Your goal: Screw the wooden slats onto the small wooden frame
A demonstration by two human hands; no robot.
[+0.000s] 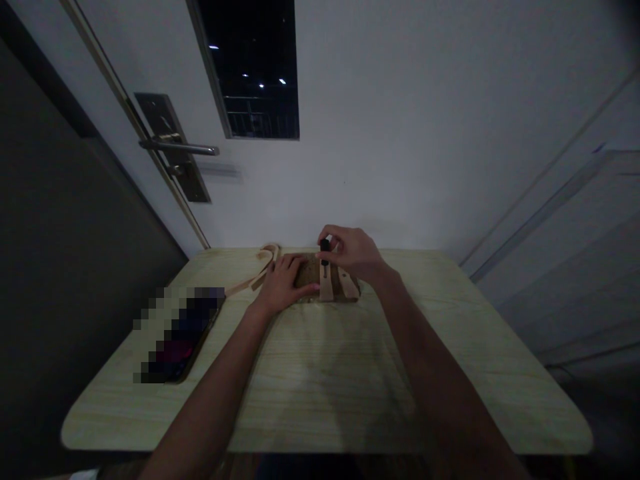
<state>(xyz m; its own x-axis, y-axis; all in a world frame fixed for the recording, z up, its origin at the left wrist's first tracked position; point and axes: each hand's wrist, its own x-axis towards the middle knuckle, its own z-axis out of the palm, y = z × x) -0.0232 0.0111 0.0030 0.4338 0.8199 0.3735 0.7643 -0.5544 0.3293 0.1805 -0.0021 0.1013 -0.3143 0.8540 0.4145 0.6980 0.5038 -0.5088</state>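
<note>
A small brown board with pale wooden strips (334, 288) lies at the far middle of the light wooden table (325, 373). My left hand (284, 283) rests flat on its left side, fingers stretched out. My right hand (353, 253) is above the board, fingers pinched round a small black-handled tool (325, 252) that stands upright with its tip on a strip. More pale wooden strips (260, 267) lie just left of the board.
A dark phone (183, 337) lies on the table's left part. A white door with a metal lever handle (177, 148) and a dark window stands behind the table. A wall is close behind, and white panels lean at the right.
</note>
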